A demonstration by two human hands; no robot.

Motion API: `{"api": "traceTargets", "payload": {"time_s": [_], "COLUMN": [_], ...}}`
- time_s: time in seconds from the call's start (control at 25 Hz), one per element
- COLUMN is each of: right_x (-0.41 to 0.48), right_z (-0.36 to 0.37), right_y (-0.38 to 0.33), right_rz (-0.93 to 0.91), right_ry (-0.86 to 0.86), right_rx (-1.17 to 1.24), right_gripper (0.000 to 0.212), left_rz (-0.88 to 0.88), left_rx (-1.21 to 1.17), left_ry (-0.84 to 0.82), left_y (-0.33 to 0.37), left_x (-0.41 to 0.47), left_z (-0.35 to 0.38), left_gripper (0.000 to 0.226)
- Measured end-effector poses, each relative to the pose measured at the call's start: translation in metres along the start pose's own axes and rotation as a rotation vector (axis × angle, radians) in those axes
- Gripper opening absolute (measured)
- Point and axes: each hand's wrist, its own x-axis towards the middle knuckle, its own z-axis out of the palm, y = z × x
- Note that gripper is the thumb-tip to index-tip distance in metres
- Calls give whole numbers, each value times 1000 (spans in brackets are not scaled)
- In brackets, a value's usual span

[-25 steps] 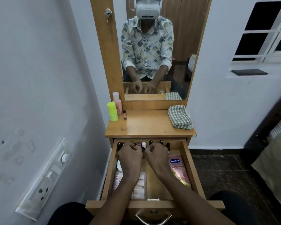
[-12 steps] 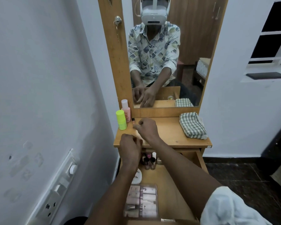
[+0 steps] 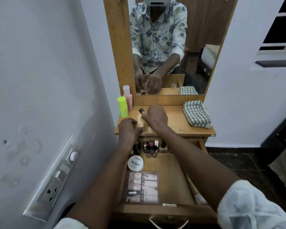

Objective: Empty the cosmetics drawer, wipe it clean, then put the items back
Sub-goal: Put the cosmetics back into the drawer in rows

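**Entry: dressing unit, emptying stage**

1. Neon-green bottle [image 3: 122, 107] and pink bottle [image 3: 127, 96]: upright, just beyond and left of the left hand, tight to the mirror frame. No room is left on that side, as the wall lies close by.
2. Left hand [image 3: 130, 129]: fingers curled under, knuckles up. Whether anything is pinched inside cannot be told. A second ago it was down in the drawer [image 3: 172, 171]. It has since been raised over the front left edge of the tabletop [image 3: 172, 124].
3. Small dark piece [image 3: 141, 110]: standing just beyond the right hand's fingertips, as it was a second ago.
4. Right hand [image 3: 155, 117]: curled, fingertips lowered to the tabletop, contents not discernible. It too has been brought up from the drawer, further in than the left hand.
5. Checked cloth [image 3: 196, 114]: folded, well to the right of the right hand. Bare wood is left between them, which is judged the best room for setting things down.

**Still in the drawer, below both wrists**
- A row of small bottles [image 3: 150, 147]
- A round white tub [image 3: 135, 163]
- A clear pack of sachets [image 3: 142, 187]

**Assessment**
- A carry from drawer to tabletop is judged to be in hand.
- Emptying is at an early stage, and wiping has not yet begun.
- The tabletop's front edge lies under the left hand, so anything set there could be tipped back into the drawer.
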Motion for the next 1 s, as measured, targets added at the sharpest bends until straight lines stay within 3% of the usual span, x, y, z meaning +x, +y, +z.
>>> {"api": "traceTargets", "payload": {"time_s": [0.16, 0.4, 1.0], "right_x": [-54, -126, -112], "right_z": [-41, -22, 67], "right_y": [46, 89, 78], "right_rz": [-8, 137, 352], "right_ry": [-33, -368, -383], "right_rx": [82, 48, 33], "right_gripper": [23, 20, 22], "left_rz": [100, 153, 103], "left_rx": [188, 302, 214], "left_ry": [-147, -150, -155], "left_y": [3, 11, 13], "left_x": [1, -9, -12], "left_z": [-5, -13, -12], "left_gripper": [24, 13, 23]}}
